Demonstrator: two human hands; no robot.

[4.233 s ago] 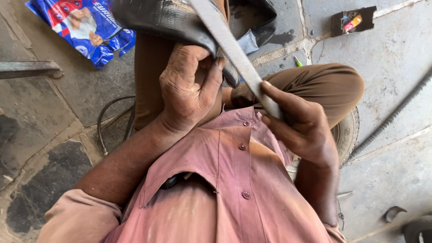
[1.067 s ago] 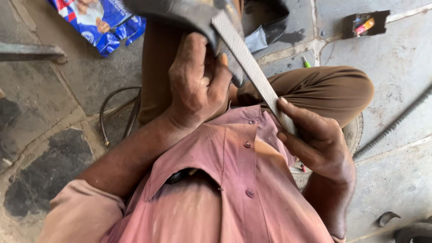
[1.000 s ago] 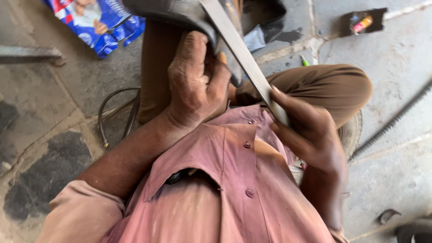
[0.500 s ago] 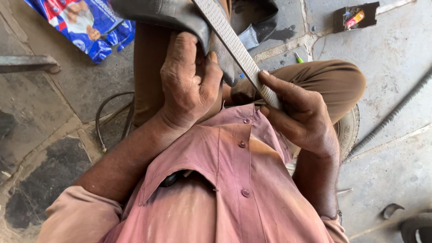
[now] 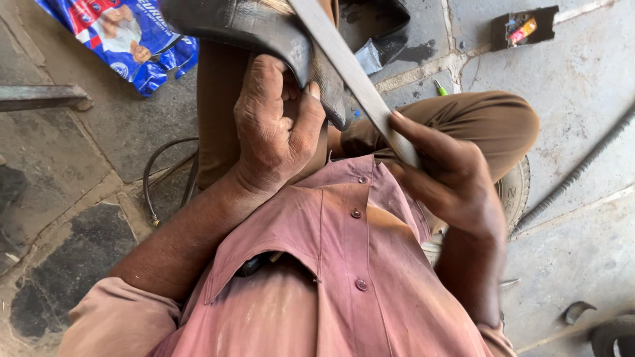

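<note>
Black rubber tube (image 5: 264, 30) in left grip (image 5: 274, 125)

Matt black rubber tube (image 5: 264, 30), dull metal file (image 5: 350, 73)

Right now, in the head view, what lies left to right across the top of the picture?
Blue printed bag → black rubber tube held by the left hand → flat metal file in the right hand → small open box.
</note>
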